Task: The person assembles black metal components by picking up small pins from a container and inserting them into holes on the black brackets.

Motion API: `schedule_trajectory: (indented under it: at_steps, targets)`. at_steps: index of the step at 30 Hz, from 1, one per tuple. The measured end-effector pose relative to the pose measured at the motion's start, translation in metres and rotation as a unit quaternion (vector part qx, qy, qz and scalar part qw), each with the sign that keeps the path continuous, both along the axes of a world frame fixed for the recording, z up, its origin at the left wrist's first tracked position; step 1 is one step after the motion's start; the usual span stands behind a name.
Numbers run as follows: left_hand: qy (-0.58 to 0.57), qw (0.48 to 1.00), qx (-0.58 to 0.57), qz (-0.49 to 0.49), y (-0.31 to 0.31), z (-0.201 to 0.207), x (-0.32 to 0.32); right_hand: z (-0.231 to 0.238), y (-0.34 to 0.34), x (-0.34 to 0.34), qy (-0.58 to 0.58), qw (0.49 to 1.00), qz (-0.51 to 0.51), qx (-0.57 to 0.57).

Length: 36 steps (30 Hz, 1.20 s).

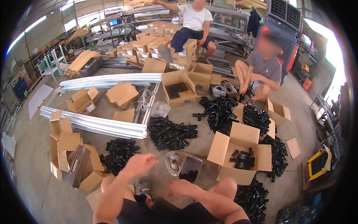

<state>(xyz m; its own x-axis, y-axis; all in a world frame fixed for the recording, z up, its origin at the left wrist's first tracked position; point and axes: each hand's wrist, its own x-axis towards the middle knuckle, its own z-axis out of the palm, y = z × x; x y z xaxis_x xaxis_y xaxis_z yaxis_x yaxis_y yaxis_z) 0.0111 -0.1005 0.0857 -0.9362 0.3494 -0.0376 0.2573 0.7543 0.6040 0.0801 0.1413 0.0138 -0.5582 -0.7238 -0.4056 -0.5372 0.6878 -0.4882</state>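
My left hand (142, 164) is raised over the floor beside a pile of black plastic pipe fittings (118, 154). Its fingers are curled together, and whatever they hold is too small to make out. Lower and to the right, my right hand (179, 187) is above my lap, its fingers loosely bent and apart with nothing visible in them. A dark ribbed row of parts (164, 207) shows between my legs, partly hidden. Just ahead of my right hand stand a grey plastic bin (194, 164) with small black pieces in it and a clear plastic bag (172, 163).
An open carton (244, 133) holding black fittings stands at the right. More fittings (171, 133) lie heaped ahead. Long silver metal profiles (93, 123) and empty cartons (84, 102) are on the left. One person (263, 71) squats at the far right; another (192, 22) sits on stacked boxes.
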Motion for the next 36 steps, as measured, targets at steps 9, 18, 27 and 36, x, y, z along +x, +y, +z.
schedule_trajectory:
  at_steps: [9,18,27,36]
  targets:
    - [-0.218,0.929,-0.172,-0.245,0.029,-0.062,0.003,-0.036,0.002,-0.016,0.037,0.995,-0.048,-0.083]
    - [-0.091,0.950,-0.058,-0.293,0.041,-0.073,0.004,-0.028,-0.010,-0.019,-0.063,0.940,-0.064,-0.330]
    - [-0.092,0.948,-0.071,-0.296,0.048,-0.063,0.005,-0.020,-0.005,-0.017,-0.060,0.962,-0.089,-0.253]
    - [-0.078,0.944,-0.093,-0.307,0.053,-0.064,0.006,0.003,-0.005,-0.015,0.016,0.983,-0.083,-0.162]
